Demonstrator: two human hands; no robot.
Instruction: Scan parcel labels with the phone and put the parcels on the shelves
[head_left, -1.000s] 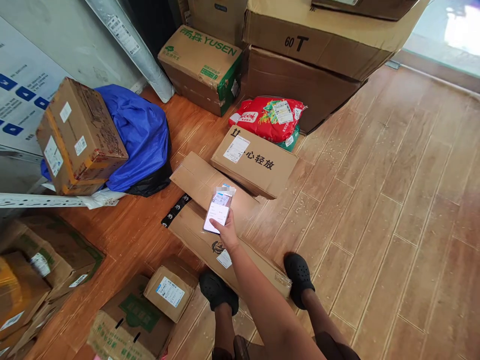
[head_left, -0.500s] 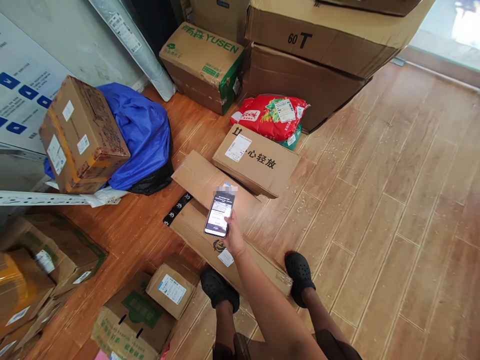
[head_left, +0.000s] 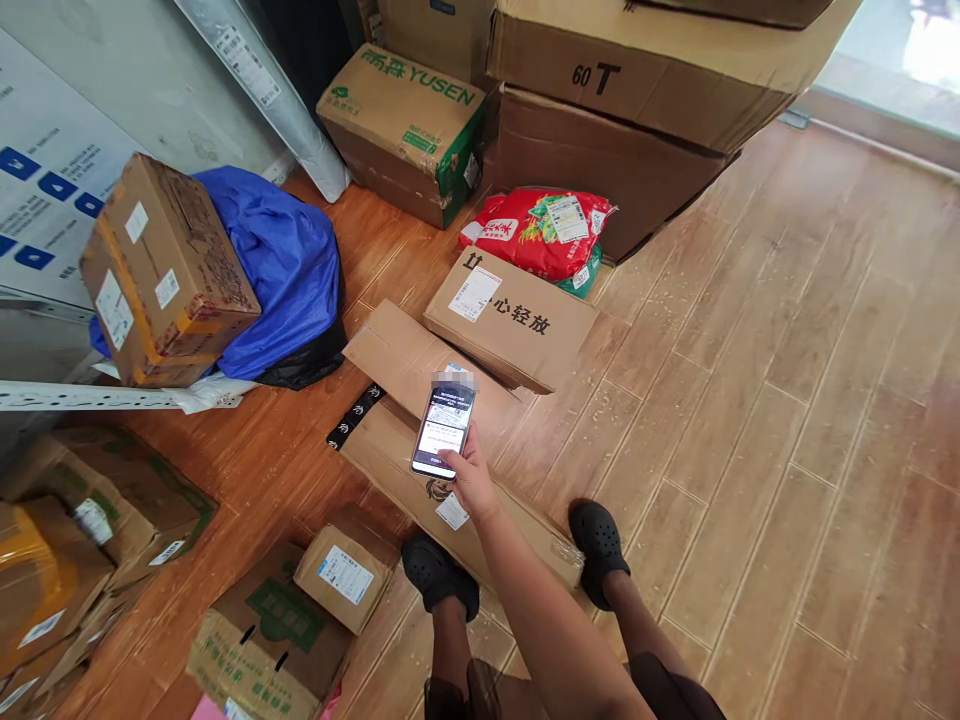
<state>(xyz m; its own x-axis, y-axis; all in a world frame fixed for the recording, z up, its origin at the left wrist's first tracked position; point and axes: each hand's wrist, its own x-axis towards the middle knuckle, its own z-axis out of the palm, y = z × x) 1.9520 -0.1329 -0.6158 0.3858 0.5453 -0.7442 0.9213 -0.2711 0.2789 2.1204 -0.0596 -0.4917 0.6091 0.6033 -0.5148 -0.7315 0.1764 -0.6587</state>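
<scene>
My right hand (head_left: 474, 482) is closed on a smartphone (head_left: 442, 430) at its lower right edge, thumb lying over the lower part of the lit screen. A blurred patch covers the phone's top end. Below the phone is a long flat cardboard box (head_left: 517, 535) with a white label and black printed tape at one end. Another flat brown carton (head_left: 397, 345) lies alongside it, partly hidden by the phone. Beyond that sits a carton (head_left: 517, 318) with black characters and a shipping label. My left hand is out of view.
Red plastic package (head_left: 517, 235) and large stacked cartons (head_left: 600, 150) stand farther back. A YUSEN box (head_left: 397, 130) is near the wall. At left, a taped box (head_left: 165, 270) rests against a blue bag (head_left: 289, 260). More cartons (head_left: 262, 630) lie lower left. My feet flank the long box.
My right thumb has stretched farther left, onto the lower screen. The text on the screen looks different. The phone has shifted very slightly; the boxes have stayed put.
</scene>
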